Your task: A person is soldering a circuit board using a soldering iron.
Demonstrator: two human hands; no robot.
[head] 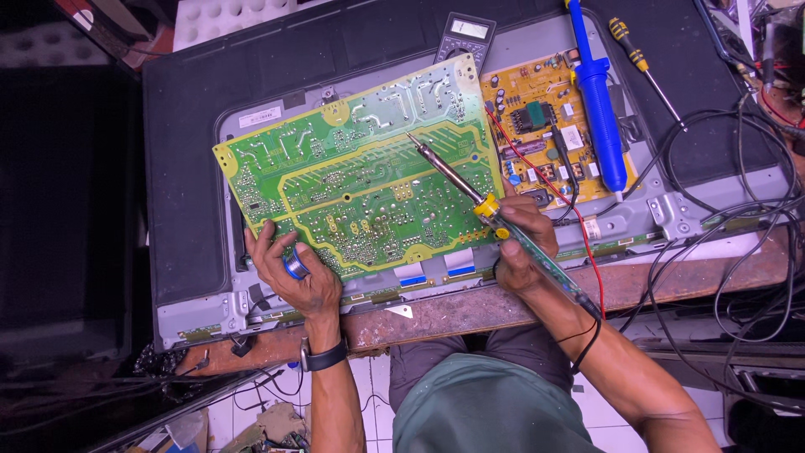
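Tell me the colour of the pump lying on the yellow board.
Blue, seen in the head view: pump.

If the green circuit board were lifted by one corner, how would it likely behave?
The green board looks thin and wide, so it would probably stay stiff with slight flex. It seems light for its area. It lies loose on the panel, steadied by the left hand, so a push from the soldering iron might slide it.

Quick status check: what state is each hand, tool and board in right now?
Left hand: holding solder spool, pressing green board edge.
Right hand: gripping soldering iron, tip on green board.
Yellow board: mounted in chassis.
Blue desoldering pump: lying idle.
Screwdriver: lying idle.
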